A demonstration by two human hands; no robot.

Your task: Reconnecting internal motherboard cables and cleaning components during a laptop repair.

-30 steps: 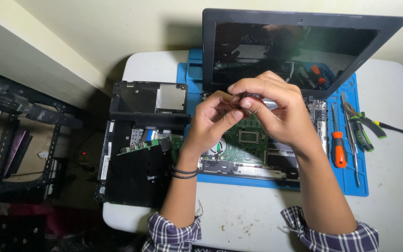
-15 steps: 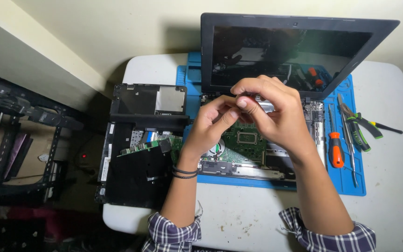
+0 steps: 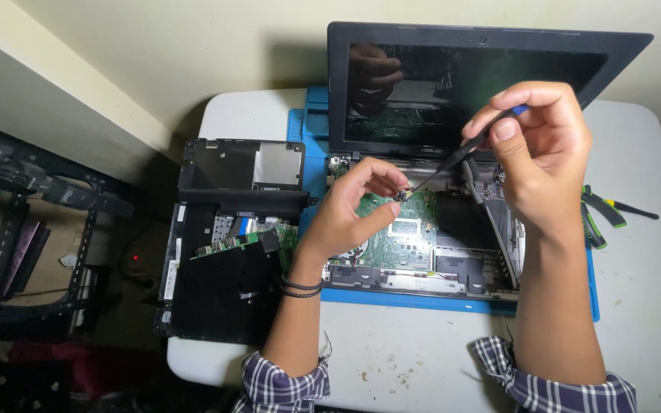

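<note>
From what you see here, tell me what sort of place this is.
Probably a small electronics repair bench: an opened laptop with its green board bared lies on a blue work mat, beside a removed black cover and cutters.

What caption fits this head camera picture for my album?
Right hand aims a screwdriver at the open laptop; left hand pinches a small part.

Both forearms are bare from the rolled cuffs down. The sleeves are a plaid shirt, dark blue or purple checked with white lines, bunched just below each elbow at the bottom of the view. The left hand point(image 3: 353, 218) has 2 thin dark bands around its wrist, close together. The right hand point(image 3: 537, 157) wears nothing at the wrist. No rings or gloves show on either.
</note>
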